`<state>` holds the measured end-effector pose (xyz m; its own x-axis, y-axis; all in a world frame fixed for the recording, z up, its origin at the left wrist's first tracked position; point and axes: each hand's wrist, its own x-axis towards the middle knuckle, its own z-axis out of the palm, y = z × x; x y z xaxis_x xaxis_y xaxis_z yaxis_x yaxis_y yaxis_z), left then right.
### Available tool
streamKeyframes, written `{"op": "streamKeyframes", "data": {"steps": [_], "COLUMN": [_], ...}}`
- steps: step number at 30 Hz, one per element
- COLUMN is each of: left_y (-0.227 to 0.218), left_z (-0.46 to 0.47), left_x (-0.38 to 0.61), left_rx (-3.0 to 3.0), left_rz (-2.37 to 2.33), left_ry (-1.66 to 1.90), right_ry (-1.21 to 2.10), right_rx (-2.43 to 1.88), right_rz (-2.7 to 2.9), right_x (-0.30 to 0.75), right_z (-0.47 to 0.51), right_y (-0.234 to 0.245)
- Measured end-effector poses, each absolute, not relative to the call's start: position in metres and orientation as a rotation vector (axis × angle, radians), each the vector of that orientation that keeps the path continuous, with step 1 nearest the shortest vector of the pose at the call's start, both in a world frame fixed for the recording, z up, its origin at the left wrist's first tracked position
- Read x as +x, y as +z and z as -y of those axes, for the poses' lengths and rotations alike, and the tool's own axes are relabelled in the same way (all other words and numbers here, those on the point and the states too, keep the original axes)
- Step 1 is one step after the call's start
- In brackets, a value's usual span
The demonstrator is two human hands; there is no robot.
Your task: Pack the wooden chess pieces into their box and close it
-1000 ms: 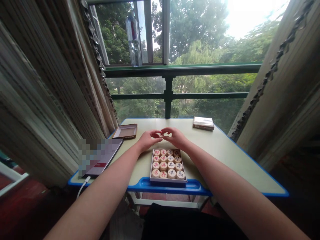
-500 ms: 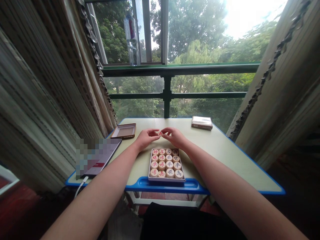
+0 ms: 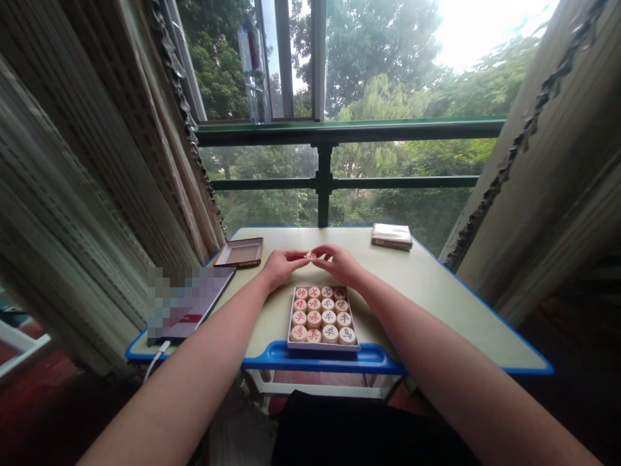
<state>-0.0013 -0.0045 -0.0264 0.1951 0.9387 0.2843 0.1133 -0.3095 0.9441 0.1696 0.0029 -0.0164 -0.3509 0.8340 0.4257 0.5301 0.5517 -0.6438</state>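
Observation:
Beyond the near box, a round wooden Chinese chess piece [image 3: 311, 256] with a red character is pinched between my two hands. My left hand [image 3: 283, 266] grips its left side with thumb and fingers. On the opposite side, the fingers of my right hand [image 3: 338, 262] close on the same piece. Closer to me lies an open white box [image 3: 290, 331] filled with rows of chess pieces. Red characters mark the pieces on its left, dark ones those on its right.
An empty brown box lid [image 3: 261, 252] lies at the far left, behind a partly blurred laptop [image 3: 213, 304] with a white cable [image 3: 158, 359]. A flat closed box [image 3: 392, 237] rests at the far right. The table [image 3: 451, 330] has a blue edge. A clear bottle [image 3: 255, 71] stands by the window.
Both hands still hold the piece in nearly the same spot. Its face looks slightly more tilted, and the fingers have shifted a little. The whole view has moved slightly.

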Motion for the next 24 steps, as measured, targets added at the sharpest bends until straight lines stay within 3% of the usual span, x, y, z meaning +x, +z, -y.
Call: {"op": "streamKeyframes", "data": {"steps": [24], "left_y": [-0.0269], "left_z": [0.0049], "left_x": [-0.003], "left_rx": [1.635], "left_rz": [-1.015], "left_ry": [1.185], "right_ry": [0.46], "right_rx": [-1.172], "right_rz": [2.033], "right_x": [0.1709], "right_z": [0.0026], "right_y": [-0.0095]}}
